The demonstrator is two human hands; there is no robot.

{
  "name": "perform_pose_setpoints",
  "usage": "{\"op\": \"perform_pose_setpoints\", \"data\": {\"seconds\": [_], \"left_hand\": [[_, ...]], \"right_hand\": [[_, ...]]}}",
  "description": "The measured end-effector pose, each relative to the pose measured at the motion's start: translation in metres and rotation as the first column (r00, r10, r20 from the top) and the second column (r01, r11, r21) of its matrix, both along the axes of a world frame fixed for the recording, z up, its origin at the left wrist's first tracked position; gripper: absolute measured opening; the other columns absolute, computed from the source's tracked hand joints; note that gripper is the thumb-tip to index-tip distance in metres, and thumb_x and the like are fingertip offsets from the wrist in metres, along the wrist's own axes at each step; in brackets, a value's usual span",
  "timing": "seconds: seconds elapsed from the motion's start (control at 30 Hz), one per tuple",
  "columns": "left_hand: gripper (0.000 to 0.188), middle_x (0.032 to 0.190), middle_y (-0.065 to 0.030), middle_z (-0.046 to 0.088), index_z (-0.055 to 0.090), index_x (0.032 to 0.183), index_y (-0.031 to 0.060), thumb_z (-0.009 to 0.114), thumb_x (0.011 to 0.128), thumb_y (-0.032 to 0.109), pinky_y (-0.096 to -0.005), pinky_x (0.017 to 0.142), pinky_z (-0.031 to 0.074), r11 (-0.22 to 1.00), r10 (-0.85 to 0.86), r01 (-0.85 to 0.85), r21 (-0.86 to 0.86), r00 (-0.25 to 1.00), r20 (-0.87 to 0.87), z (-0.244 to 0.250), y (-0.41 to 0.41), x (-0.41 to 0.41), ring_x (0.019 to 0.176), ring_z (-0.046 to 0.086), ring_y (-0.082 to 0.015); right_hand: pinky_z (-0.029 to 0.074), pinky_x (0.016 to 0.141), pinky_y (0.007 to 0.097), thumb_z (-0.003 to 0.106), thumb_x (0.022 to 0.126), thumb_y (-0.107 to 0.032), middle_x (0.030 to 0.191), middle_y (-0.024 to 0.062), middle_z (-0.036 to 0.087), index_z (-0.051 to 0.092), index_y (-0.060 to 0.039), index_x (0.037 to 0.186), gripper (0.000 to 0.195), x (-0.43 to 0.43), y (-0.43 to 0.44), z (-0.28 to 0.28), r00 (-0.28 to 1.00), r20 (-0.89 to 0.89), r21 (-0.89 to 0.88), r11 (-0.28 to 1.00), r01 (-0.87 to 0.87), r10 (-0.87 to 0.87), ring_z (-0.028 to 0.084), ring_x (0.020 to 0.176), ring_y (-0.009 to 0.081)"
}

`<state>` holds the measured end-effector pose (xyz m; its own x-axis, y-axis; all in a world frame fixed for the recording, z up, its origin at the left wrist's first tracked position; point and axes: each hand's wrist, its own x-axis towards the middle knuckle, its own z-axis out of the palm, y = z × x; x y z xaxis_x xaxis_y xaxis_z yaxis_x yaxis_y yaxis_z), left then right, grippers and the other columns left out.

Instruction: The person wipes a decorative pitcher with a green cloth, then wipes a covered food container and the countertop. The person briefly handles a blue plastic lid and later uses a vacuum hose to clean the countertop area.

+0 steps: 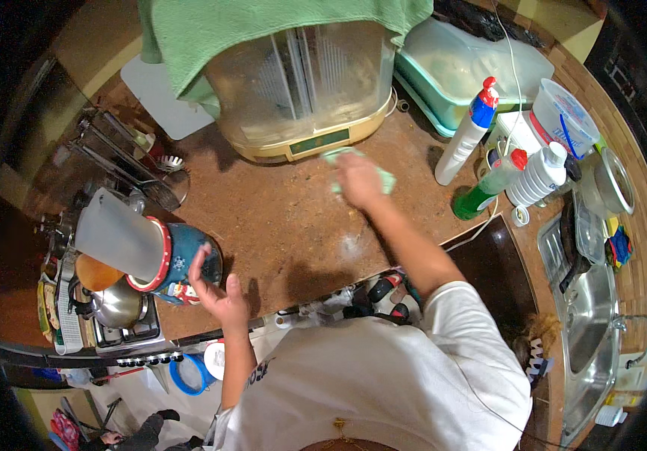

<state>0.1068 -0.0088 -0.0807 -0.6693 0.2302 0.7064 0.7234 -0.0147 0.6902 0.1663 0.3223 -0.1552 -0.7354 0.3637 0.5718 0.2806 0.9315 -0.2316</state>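
Note:
A light green cloth (385,181) lies on the brown countertop (278,225), pressed under my right hand (357,177), just in front of a dish cabinet (301,84) with a clear cover and a cream base. My left hand (219,293) is raised with its fingers apart, beside a blue snowman-decorated jar (188,259). A translucent plastic pitcher (123,237) leans on the jar's red, white-dotted rim. Whether my left fingertips touch the jar cannot be told. A green towel (233,28) drapes over the cabinet.
At right stand a white spray bottle (461,146), a green liquid bottle (478,194), a white bottle (537,175) and a steel sink (591,338). At left are cooking utensils (126,158) and a kettle (120,304) on the stove. A person's dark-clothed leg (145,431) shows at lower left.

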Motion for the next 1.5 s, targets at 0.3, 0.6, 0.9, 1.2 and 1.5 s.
{"op": "perform_pose_setpoints", "data": {"seconds": [0.3, 0.6, 0.9, 1.2, 1.5], "left_hand": [[0.031, 0.11, -0.0128, 0.059, 0.06, 0.104, 0.0018, 0.057, 0.073, -0.001, -0.0383, 0.092, 0.044, 0.994, -0.047, 0.03, -0.102, 0.985, -0.168, 0.011, -0.029, 0.012, 0.102, 0.057, -0.0253], [0.017, 0.107, -0.0097, 0.064, 0.066, 0.099, 0.004, 0.065, 0.084, 0.011, -0.0339, 0.089, 0.047, 0.968, -0.217, 0.22, -0.119, 0.976, 0.038, 0.066, -0.025, 0.021, 0.104, 0.059, -0.0216], [0.027, 0.108, -0.0051, 0.06, 0.058, 0.111, 0.0022, 0.05, 0.096, 0.023, -0.0291, 0.087, 0.044, 0.869, -0.382, 0.335, 0.365, 0.922, 0.064, 0.151, 0.029, -0.035, 0.094, 0.057, -0.0125], [0.043, 0.109, -0.0061, 0.062, 0.057, 0.116, 0.0056, 0.044, 0.097, 0.042, -0.0271, 0.08, 0.043, 0.823, -0.521, 0.23, 0.519, 0.669, 0.53, 0.092, 0.094, -0.087, 0.093, 0.057, -0.0126], [0.071, 0.134, -0.0109, 0.047, 0.045, 0.131, 0.0015, 0.04, 0.091, 0.06, -0.0371, 0.1, 0.03, 0.944, -0.189, -0.078, 0.321, 0.67, 0.718, 0.04, 0.163, -0.157, 0.121, 0.042, -0.0235]], "right_hand": [[0.042, 0.09, 0.0419, 0.059, 0.087, -0.029, 0.11, 0.0177, 0.061, 0.061, -0.0002, 0.104, 0.033, 0.029, -0.131, 0.016, 0.891, 0.133, -0.006, 0.9, -0.437, 0.433, 0.055, 0.108, 0.0333], [0.03, 0.102, 0.0495, 0.065, 0.08, -0.023, 0.124, 0.0231, 0.05, 0.056, -0.0007, 0.119, 0.045, 0.074, 0.011, 0.043, 0.941, 0.254, -0.14, 0.954, 0.264, -0.223, 0.039, 0.121, 0.0426], [0.026, 0.108, 0.0423, 0.057, 0.092, -0.029, 0.136, 0.0202, 0.042, 0.041, -0.0014, 0.135, 0.054, -0.005, 0.048, 0.216, 0.72, -0.689, -0.273, 0.95, -0.15, -0.084, 0.038, 0.127, 0.034], [0.034, 0.097, 0.0421, 0.058, 0.09, -0.031, 0.118, 0.0185, 0.049, 0.048, -0.0014, 0.123, 0.045, -0.046, 0.07, 0.135, 0.54, -0.722, -0.567, 0.817, -0.103, -0.433, 0.046, 0.11, 0.0321], [0.037, 0.095, 0.0398, 0.043, 0.098, -0.037, 0.11, 0.0196, 0.055, 0.056, 0.0033, 0.11, 0.044, -0.05, 0.142, 0.069, 0.591, -0.629, -0.693, 0.709, -0.131, -0.505, 0.051, 0.105, 0.033]]}}
